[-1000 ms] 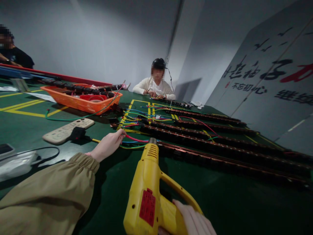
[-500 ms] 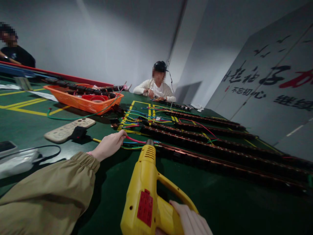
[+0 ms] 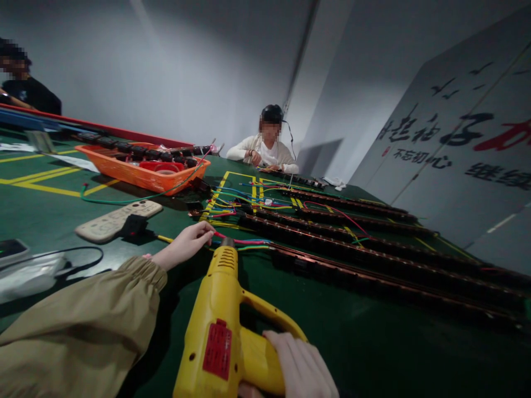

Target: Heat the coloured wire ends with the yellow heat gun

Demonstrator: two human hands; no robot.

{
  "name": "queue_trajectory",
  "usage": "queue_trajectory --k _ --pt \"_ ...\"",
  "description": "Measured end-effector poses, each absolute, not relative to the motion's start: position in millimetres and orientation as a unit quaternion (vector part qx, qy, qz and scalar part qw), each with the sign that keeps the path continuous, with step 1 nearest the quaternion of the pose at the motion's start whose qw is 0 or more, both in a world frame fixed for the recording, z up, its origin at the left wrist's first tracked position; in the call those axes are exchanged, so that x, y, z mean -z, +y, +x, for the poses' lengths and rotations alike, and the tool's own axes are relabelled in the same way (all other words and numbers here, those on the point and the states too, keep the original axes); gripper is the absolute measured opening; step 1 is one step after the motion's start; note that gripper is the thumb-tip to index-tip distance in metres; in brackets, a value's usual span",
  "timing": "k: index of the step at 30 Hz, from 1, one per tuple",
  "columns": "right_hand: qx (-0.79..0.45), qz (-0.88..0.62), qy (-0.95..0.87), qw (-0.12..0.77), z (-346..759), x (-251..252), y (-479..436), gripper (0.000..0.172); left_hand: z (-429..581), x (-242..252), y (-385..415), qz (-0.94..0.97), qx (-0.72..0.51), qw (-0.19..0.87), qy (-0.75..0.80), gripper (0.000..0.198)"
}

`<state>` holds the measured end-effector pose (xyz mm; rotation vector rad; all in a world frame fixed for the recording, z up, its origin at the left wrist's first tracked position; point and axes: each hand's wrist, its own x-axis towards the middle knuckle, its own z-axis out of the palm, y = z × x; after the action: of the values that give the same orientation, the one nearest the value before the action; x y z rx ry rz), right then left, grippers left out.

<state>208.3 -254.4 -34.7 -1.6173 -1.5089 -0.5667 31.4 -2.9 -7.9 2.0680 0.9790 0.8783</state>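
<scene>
My right hand (image 3: 301,362) is wrapped around the handle of a yellow heat gun (image 3: 218,309) with a red label. The gun's metal nozzle (image 3: 228,242) points away from me, at the wires close to my left fingers. With a pinch, my left hand (image 3: 188,243) grips the end of a red wire (image 3: 244,241); the fingertips partly hide it. Blue and yellow-green wires run beside it into the nearest long black bar with copper strips (image 3: 352,272).
Several similar bars (image 3: 315,232) lie side by side to the right. An orange basket (image 3: 141,178) of parts stands at the back left, behind a beige power strip (image 3: 118,221) with a black plug. Across the green table (image 3: 373,354) sits a person (image 3: 265,146).
My right hand has swung the heat gun left, bringing its nozzle along the wires nearer my left fingers. My left hand stays nearly in place.
</scene>
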Motion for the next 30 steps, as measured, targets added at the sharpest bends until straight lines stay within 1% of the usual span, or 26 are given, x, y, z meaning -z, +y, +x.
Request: queue_trajectory --k 3,6,17,23,27,30 --pt "0.229 -0.632 -0.603 0.430 203.6 36.1 -250.3 0.058 31.1 8.4 -1.7 0.794 -0.340 0.336 0.377 0.036" --pt "0.222 -0.643 -0.587 0.440 197.4 35.5 -248.4 0.060 30.4 10.2 0.3 0.796 -0.333 0.326 0.385 0.035" --pt "0.218 -0.663 -0.571 0.433 178.2 34.9 -242.0 0.062 30.1 6.3 -0.9 0.812 -0.307 0.288 0.404 0.040" --pt "0.204 -0.676 -0.565 0.426 179.6 32.5 -243.0 0.065 27.7 8.1 0.3 0.818 -0.306 0.283 0.396 0.038" --pt "0.178 -0.683 -0.559 0.435 190.0 24.4 -246.9 0.063 27.1 9.3 -0.4 0.818 -0.303 0.276 0.404 0.035" --pt "0.181 -0.684 -0.557 0.436 201.5 20.5 -253.3 0.060 27.8 9.1 -1.5 0.814 -0.306 0.284 0.403 0.032"
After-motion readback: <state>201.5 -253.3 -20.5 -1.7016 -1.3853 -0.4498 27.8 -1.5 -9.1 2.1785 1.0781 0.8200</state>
